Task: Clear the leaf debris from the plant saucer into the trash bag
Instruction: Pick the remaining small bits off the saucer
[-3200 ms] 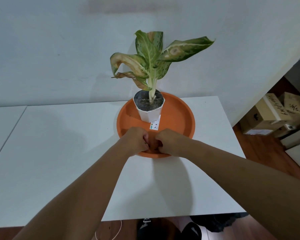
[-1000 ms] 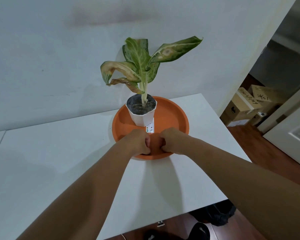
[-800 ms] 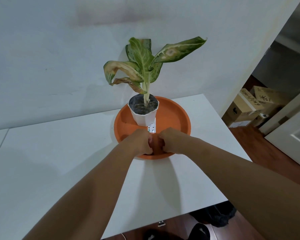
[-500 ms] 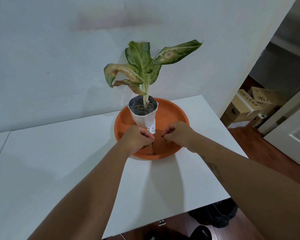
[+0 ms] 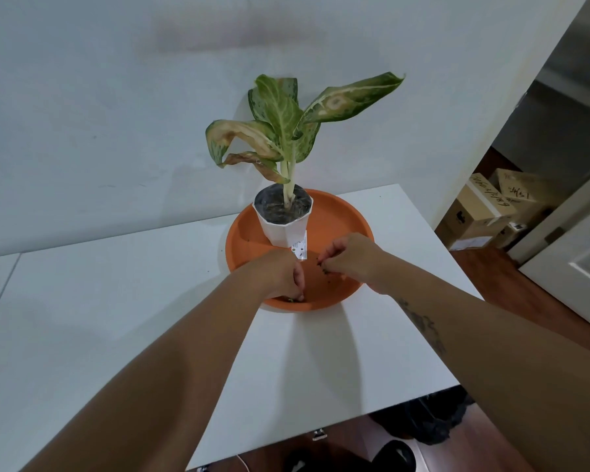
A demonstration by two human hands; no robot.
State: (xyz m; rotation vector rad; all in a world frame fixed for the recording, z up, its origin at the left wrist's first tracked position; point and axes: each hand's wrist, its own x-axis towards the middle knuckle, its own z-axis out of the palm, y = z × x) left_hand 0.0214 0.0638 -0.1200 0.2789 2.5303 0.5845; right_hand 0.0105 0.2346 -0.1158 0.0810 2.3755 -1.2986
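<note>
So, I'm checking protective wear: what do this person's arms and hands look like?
Both forearms are bare, with no sleeves in view. The left hand and right hand wear no gloves, and no watch shows. A dark tattoo marks the right forearm.

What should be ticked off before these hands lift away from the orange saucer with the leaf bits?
1. Right hand pinches leaf debris: ok.
2. Left hand has the green scrap at the near rim: cannot tell, its fingers hide the scrap.
3. Saucer cleared: not ok, dark specks lie on it.
4. Pot upright, apart from both hands: ok.
5. Trash bag ready: cannot tell; only a dark crumpled shape shows under the table.
</note>
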